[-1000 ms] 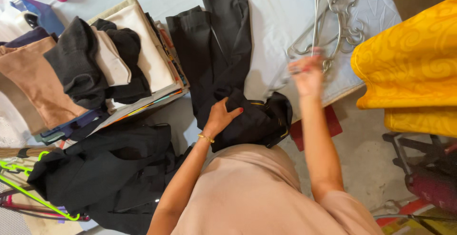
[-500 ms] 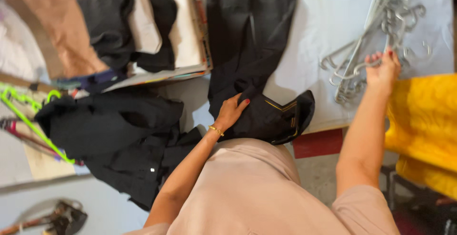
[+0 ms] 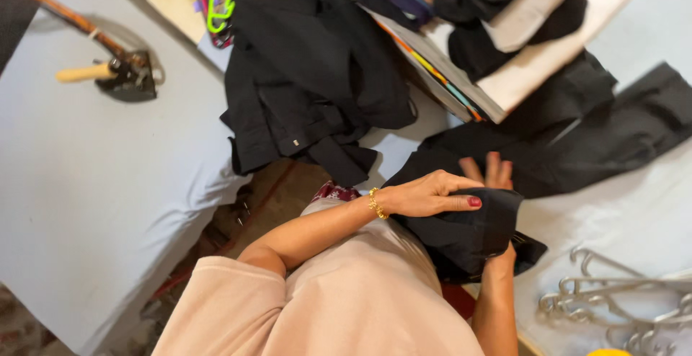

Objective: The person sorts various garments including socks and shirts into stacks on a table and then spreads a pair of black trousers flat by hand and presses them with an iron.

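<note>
A pair of black trousers (image 3: 591,136) lies across the pale blue-grey table (image 3: 634,212), its near end bunched at the table's edge. My left hand (image 3: 432,194), with a gold bracelet at the wrist, lies on top of that bunched end with the fingers closed over the fold. My right hand (image 3: 491,172) comes up from below and is slipped under the same cloth. Only its fingertips show past the fold, and its wrist is hidden by the black fabric.
A heap of black garments (image 3: 310,75) lies to the left of the trousers. Folded clothes are stacked (image 3: 548,32) at the top right. Several metal hangers (image 3: 620,302) lie at the bottom right. An iron (image 3: 122,75) stands on the left table, and a green hanger (image 3: 220,6) lies at the top.
My right hand has left the metal hangers and come back under the black trousers. My left hand has stayed on the cloth. The view has swung round to the left.
</note>
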